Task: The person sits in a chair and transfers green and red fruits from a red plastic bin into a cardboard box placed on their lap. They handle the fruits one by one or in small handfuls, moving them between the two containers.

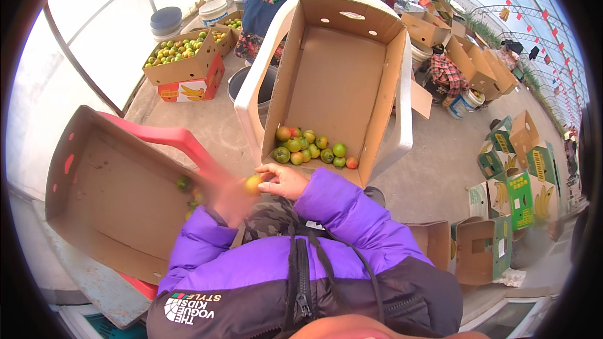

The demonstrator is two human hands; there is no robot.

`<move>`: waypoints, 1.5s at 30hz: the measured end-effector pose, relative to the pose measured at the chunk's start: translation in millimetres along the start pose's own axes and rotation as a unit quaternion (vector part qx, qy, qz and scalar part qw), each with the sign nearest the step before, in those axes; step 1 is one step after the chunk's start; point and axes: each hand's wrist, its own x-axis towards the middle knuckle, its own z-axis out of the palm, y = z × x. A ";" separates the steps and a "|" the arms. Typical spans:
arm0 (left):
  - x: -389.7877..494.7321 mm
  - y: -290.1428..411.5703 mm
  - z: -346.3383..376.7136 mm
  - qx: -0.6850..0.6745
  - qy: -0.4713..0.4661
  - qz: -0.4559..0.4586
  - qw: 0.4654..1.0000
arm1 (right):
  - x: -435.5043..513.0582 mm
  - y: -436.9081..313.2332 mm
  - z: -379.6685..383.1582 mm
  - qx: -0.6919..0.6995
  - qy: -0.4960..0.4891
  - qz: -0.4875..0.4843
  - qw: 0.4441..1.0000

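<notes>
A yellow-orange tomato [252,185] is between my two hands, in front of my lap. The fingertips and thumb of my right hand [285,181] are closed on its right side. Motion blurs my left hand [231,201] at the tomato's other side, so its grip is unclear. Ahead, a cardboard box [337,73] rests on a white plastic armchair [405,120]. Several green and reddish tomatoes [306,145] lie along the box's near end. To my left, another cardboard box [113,197] tilts on a red plastic chair [176,139]; a few tomatoes [184,183] sit near its right side, partly hidden by my arm.
Stacked boxes at left hold many tomatoes [175,52], with a dark bucket [235,87] near them. A person in blue [264,9] bends beyond the white chair. Banana cartons [520,197] are piled at right, and a white bucket [464,103] stands farther back.
</notes>
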 end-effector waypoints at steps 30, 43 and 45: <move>-28.4 8.6 -17.2 -0.057 0.195 0.168 0.965 | 7.7 49.7 -82.6 -0.298 0.292 0.110 0.902; -45.5 15.1 -14.5 -0.218 0.210 0.166 0.939 | 1.1 52.8 -102.5 -0.480 0.255 0.205 0.814; -48.5 13.7 -43.0 -0.240 0.371 0.200 0.874 | -14.7 67.9 -121.5 -0.500 0.224 0.273 0.791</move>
